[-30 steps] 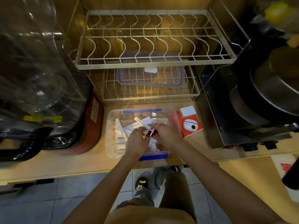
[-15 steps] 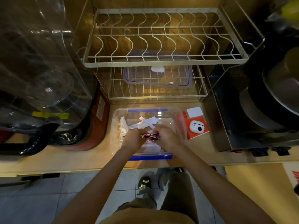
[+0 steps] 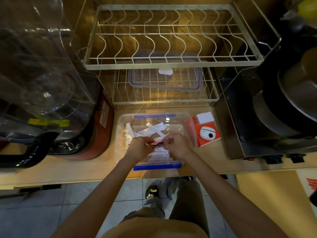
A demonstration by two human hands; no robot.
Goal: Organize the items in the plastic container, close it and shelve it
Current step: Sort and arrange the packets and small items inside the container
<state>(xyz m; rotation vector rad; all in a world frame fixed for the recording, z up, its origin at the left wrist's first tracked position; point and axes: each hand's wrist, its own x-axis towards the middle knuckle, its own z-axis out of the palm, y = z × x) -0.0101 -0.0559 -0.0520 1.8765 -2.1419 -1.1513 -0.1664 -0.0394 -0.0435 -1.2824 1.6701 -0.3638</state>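
A clear plastic container (image 3: pixel 186 120) with blue clips sits open on the wooden counter. Several white sachets (image 3: pixel 154 128) lie loose inside it. My left hand (image 3: pixel 139 148) and my right hand (image 3: pixel 176 146) are both over the container's near half, together pinching a small stack of red sachets (image 3: pixel 156 143) held flat between them. The container's clear lid (image 3: pixel 164 78) with a blue seal lies on the lower tier of the wire rack behind.
A two-tier wire dish rack (image 3: pixel 171 65) stands behind the container. An orange box (image 3: pixel 206 133) sits right of it. A large clear-jug appliance (image 3: pixel 42 83) is on the left, a steel stove with pots (image 3: pixel 283 109) on the right.
Both hands have drawn slightly toward the container's near side, and the red sachets now lie flatter between them. The camera has shifted a little.
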